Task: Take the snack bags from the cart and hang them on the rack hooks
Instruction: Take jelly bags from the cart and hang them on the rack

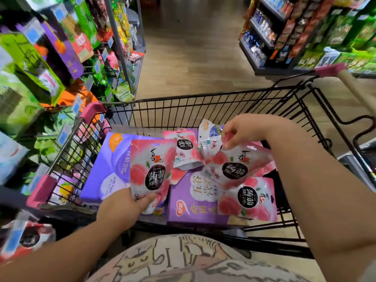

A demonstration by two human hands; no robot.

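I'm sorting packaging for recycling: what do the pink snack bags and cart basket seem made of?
The pink snack bags look like glossy plastic film: they glint and crease. The cart basket seems to be black-coated metal wire: thin, rigid grid bars.

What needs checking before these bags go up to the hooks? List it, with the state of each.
1. Left hand grips the upright pink jelly bag at its bottom edge: ok.
2. That bag's top edge is free for a hook: ok.
3. Right hand pinches the second pink jelly bag at its top: ok.
4. Second bag lifted out of the cart: not ok, it hangs low inside the basket.
5. Free spot on the rack hooks: cannot tell, blurred.
6. Cart emptied of bags: not ok, a third pink jelly bag lies inside.
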